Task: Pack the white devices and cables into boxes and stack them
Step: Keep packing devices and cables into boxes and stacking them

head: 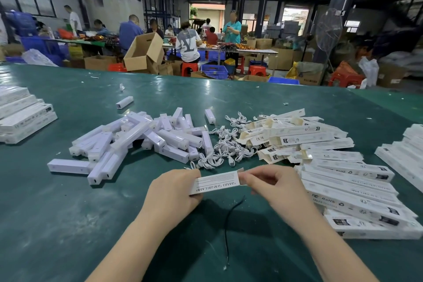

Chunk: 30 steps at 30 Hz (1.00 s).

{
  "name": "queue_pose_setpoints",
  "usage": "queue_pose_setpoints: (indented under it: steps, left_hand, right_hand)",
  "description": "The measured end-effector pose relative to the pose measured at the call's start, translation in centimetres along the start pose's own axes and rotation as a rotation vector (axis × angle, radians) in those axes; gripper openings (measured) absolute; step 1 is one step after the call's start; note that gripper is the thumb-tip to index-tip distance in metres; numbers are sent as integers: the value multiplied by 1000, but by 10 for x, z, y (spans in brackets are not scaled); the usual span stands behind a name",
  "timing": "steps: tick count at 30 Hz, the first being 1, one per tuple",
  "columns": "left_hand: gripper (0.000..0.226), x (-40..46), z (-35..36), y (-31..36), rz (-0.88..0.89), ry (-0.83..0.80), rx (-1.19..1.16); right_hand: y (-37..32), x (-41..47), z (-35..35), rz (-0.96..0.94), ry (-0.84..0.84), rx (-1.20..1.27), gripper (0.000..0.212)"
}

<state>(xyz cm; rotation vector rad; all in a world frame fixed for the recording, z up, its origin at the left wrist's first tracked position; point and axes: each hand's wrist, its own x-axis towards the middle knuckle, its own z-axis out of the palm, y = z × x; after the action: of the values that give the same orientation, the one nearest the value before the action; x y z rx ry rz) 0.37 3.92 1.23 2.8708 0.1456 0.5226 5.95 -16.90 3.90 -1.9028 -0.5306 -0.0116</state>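
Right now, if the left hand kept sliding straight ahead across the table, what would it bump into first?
Probably the tangle of white cables just beyond the left hand, which holds a box with the right hand. Depth is hard to judge.

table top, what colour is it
Dark green table top, seen in the head view.

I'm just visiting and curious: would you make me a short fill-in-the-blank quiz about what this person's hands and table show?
1. Both hands, left hand and right hand, hold one white ____.
2. The table is covered in ____ cloth.
3. The cables lie between the devices and the flat ____.
4. The loose cord near the wrists is ____.

Missing words: box; green; boxes; black
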Motion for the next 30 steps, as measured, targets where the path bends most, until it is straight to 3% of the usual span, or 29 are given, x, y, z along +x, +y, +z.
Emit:
queue_pose_setpoints:
  steps: [4, 9, 14, 18, 24, 30]
  left_hand:
    - [20, 1, 3, 0, -32, 26, -5]
    - [21, 4, 5, 1, -101, 71, -173]
    - [14, 1, 5, 0, -50, 81, -226]
    - [25, 2, 6, 1, -78, 99, -215]
    - [21, 3, 5, 0, -134, 70, -244]
    - [10, 4, 1, -4, -126, 44, -237]
  right_hand:
    - [-1, -4, 12, -30, -50, -61, 15]
    - [-5, -7, 11, -72, 3, 140, 37]
    - [-2, -3, 10, -135, 141, 109, 22]
    - [1, -6, 17, -165, 194, 92, 24]
    - [5, -13, 41, -149, -56, 299, 40]
    - [8, -18, 42, -334, -95, 73, 55]
